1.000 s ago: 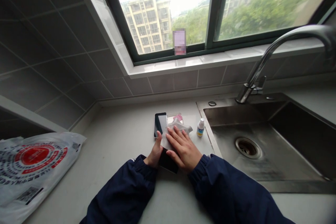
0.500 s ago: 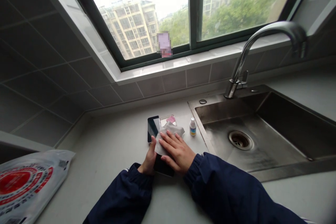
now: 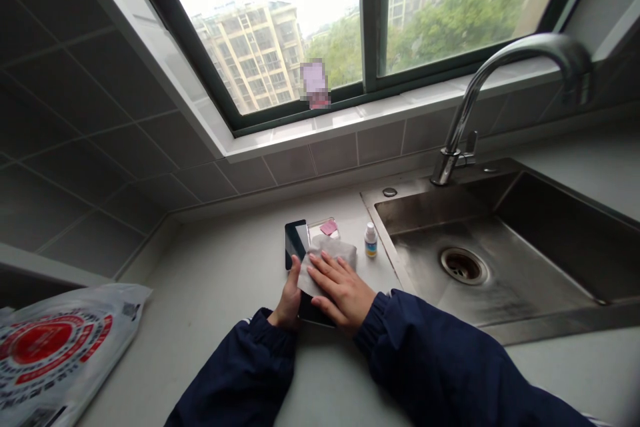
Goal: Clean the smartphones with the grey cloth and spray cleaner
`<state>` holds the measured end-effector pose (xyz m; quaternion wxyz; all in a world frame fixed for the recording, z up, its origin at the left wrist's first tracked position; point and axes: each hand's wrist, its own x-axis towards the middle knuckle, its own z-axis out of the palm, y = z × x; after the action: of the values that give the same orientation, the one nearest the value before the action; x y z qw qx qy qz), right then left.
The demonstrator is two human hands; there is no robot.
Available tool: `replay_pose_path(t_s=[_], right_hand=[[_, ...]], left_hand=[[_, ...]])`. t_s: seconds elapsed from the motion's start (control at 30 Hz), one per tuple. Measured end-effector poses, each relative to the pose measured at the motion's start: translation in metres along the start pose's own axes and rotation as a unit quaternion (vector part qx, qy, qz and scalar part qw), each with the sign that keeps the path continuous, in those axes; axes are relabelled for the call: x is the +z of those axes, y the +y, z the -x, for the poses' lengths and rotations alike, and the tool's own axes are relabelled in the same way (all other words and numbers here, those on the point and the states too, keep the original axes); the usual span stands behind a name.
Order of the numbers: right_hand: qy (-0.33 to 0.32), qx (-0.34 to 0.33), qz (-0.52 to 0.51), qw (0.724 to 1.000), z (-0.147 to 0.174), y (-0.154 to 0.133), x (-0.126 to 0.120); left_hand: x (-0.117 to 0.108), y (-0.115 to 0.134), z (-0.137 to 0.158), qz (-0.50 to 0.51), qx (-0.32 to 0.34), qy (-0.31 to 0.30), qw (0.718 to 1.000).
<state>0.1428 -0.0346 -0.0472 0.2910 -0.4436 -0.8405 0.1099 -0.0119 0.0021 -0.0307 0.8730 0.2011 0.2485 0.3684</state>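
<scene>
My left hand (image 3: 287, 300) grips the left side of a black phone (image 3: 314, 312), thumb along its edge. A light grey cloth (image 3: 330, 248) covers the phone's upper part. My right hand (image 3: 345, 290) lies on the cloth, pressing it down with fingers stretched and slightly spread. Just beyond the cloth, a second dark-screened phone (image 3: 296, 240) rests on the counter. Beside that is a flat clear case (image 3: 316, 229) with a pink piece (image 3: 329, 227) on it, partly hidden by the cloth. A small white-capped bottle (image 3: 371, 243) stands upright to the right.
A metal sink (image 3: 395, 260) with a curved tap (image 3: 460, 113) is at the right. On the left of the white counter (image 3: 215, 267) lies a plastic bag (image 3: 65, 347) with red print. A window (image 3: 367, 27) rises behind the counter.
The view has shifted slightly. The cloth and my right hand have slid a little toward me over the phone. My left hand keeps its grip.
</scene>
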Motion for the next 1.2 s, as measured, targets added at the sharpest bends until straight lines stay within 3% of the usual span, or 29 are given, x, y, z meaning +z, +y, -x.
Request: replay_pose_path(t_s=[0.33,0.47,0.63,0.77,0.93,1.07,1.2], right_hand=[[0.042,-0.066,-0.049,0.996,0.005,-0.005,0.002],[0.079,-0.123,-0.080,0.986,0.006,-0.010,0.004],[0.136,-0.136,-0.091,0.977,0.007,-0.010,0.007],[0.092,-0.144,-0.032,0.985,0.007,-0.009,0.008],[0.040,-0.105,0.049,0.992,0.005,-0.008,0.000],[0.059,-0.055,0.086,0.993,0.003,-0.005,-0.008],[0.090,-0.004,0.106,0.990,0.001,-0.003,-0.009]], left_hand=[[0.003,0.005,0.004,-0.012,0.011,-0.031,0.999],[0.005,0.007,0.006,0.006,-0.018,-0.046,0.999],[0.009,0.009,0.009,0.007,-0.032,-0.040,0.999],[0.007,0.009,0.009,0.002,-0.031,-0.032,0.999],[-0.001,0.000,0.008,-0.005,0.006,-0.041,0.999],[-0.011,-0.009,0.002,-0.040,0.091,-0.044,0.994],[-0.015,-0.011,-0.001,-0.087,0.086,-0.059,0.991]])
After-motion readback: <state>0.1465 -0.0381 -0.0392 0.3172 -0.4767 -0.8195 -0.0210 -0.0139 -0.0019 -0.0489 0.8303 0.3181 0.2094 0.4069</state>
